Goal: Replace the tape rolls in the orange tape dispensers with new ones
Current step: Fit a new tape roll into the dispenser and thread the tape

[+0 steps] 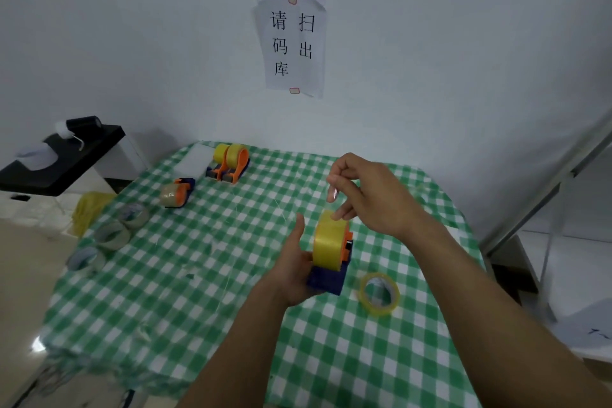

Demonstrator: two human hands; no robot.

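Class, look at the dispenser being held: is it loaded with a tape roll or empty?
Loaded. A yellow tape roll sits in the dispenser, which the left hand grips; the right hand pinches the tape's loose end.

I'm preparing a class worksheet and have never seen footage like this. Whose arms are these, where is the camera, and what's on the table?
One picture, from a camera worn on a person's head, looking down at their own bare arms; no machine. The left hand grips a tape dispenser holding a yellow roll. The right hand pinches the tape end above it. On the green checked tablecloth lie a loose roll nearby, three more dispensers at the far side, and three paler rolls at the left edge.
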